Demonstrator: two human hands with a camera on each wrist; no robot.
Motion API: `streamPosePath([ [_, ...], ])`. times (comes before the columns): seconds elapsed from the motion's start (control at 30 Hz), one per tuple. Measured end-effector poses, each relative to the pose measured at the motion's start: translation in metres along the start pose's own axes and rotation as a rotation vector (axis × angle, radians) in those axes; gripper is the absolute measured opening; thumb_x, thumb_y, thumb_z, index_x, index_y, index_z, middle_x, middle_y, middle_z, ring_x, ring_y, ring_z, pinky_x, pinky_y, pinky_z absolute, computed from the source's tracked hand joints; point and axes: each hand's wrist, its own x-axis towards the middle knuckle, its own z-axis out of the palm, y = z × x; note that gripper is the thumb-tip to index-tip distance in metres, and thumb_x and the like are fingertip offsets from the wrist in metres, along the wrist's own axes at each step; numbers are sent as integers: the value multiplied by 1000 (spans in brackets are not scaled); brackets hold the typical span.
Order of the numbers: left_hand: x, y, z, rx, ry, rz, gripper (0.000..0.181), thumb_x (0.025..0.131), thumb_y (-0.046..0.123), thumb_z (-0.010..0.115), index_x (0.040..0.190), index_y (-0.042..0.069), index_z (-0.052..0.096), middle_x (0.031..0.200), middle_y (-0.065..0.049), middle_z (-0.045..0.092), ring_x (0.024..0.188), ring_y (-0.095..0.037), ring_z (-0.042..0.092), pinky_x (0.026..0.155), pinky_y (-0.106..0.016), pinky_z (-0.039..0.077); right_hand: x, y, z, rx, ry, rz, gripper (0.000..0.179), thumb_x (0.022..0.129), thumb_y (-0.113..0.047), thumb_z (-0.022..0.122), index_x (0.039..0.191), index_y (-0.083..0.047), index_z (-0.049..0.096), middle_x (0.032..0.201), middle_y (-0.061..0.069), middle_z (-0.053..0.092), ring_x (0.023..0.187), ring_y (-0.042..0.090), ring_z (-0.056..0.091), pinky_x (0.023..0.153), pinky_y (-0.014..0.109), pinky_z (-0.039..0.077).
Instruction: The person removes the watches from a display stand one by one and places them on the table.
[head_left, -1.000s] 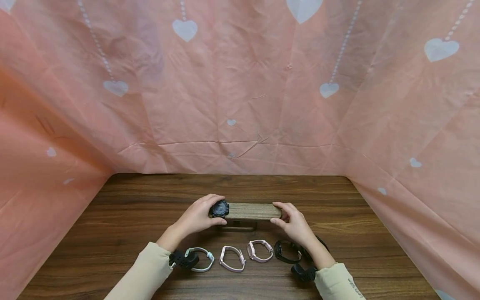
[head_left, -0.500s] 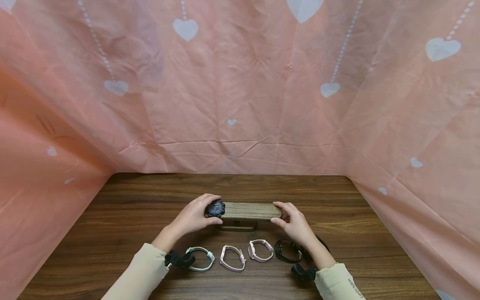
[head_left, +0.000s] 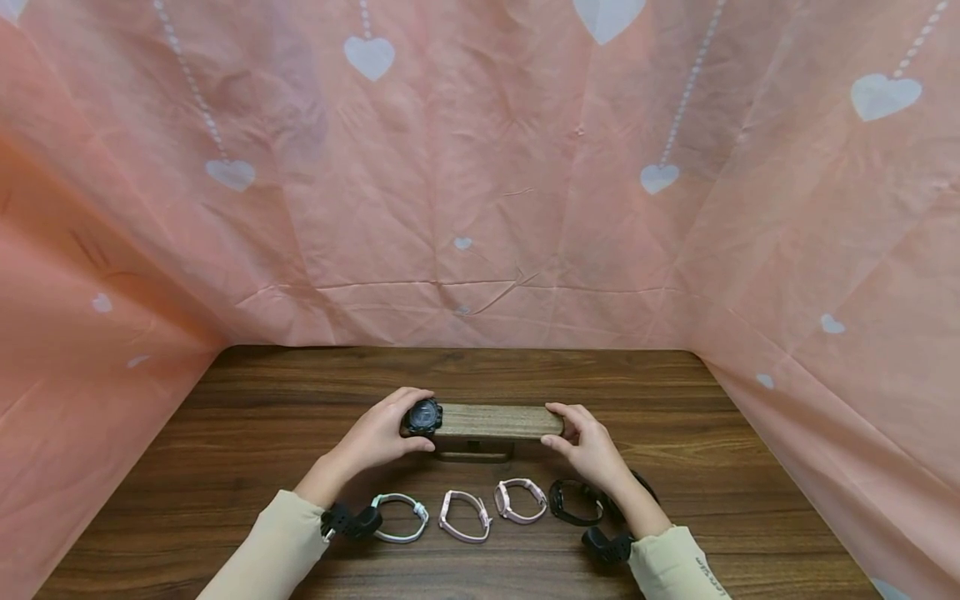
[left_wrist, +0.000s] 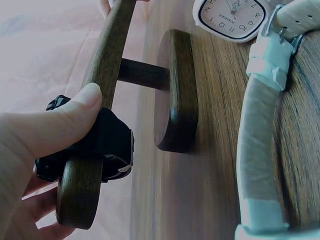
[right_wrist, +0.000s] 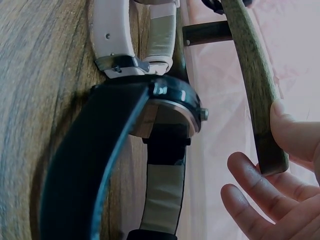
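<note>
A wooden T-bar watch stand point(head_left: 495, 422) stands on the table, its bar running left to right above a rounded base point(left_wrist: 181, 95). Around the bar near its left end sits a chunky black watch point(head_left: 424, 416), dial up. My left hand point(head_left: 378, 433) grips this watch, thumb on the near side and fingers on the far side; a short stub of bar sticks out beyond the strap in the left wrist view. At the opposite end, my right hand point(head_left: 592, 450) holds the bar tip between thumb and fingers.
In front of the stand, a mint-strapped watch point(head_left: 400, 540), two pink watches point(head_left: 465, 540) and a black watch point(head_left: 556, 504) lie in a row. Another dark strap is partly hidden under the right forearm. Pink curtain point(head_left: 480, 200) surrounds the wooden table point(head_left: 300, 375).
The left hand and the black watch have slid left along the bar, toward its left end. My right hand and the stand have stayed in place.
</note>
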Motion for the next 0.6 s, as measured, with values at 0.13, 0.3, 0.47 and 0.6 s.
streamPosePath([
  [0.13, -2, -3, -2, -3, -11, -9, 71, 66, 27, 85, 128, 14, 53, 120, -2, 54, 106, -20, 55, 87, -42, 45, 0, -1, 0, -2, 3, -6, 48, 73, -6, 78, 118, -5, 61, 88, 2, 54, 69, 12, 50, 60, 36, 47],
  [0.3, -5, -7, -3, -4, -17, -4, 73, 65, 25, 86, 129, 14, 51, 122, -2, 53, 109, -20, 53, 89, -42, 44, 0, -2, 1, 4, 2, -8, 48, 74, -5, 77, 119, -4, 60, 88, 3, 54, 69, 13, 51, 61, 37, 48],
  [0.47, -9, -10, -4, -27, -7, -8, 74, 65, 23, 86, 129, 14, 50, 122, -2, 52, 109, -20, 53, 90, -42, 44, 0, -2, 1, 12, 0, -10, 48, 74, -5, 77, 119, -4, 60, 89, 3, 54, 70, 16, 52, 62, 39, 48],
  [0.6, -11, -12, -7, -44, -8, -19, 72, 66, 22, 85, 129, 15, 49, 123, -2, 51, 110, -20, 53, 89, -42, 44, -1, -2, 1, 12, 4, -11, 48, 74, -5, 77, 119, -4, 60, 89, 3, 55, 69, 15, 52, 61, 35, 48],
])
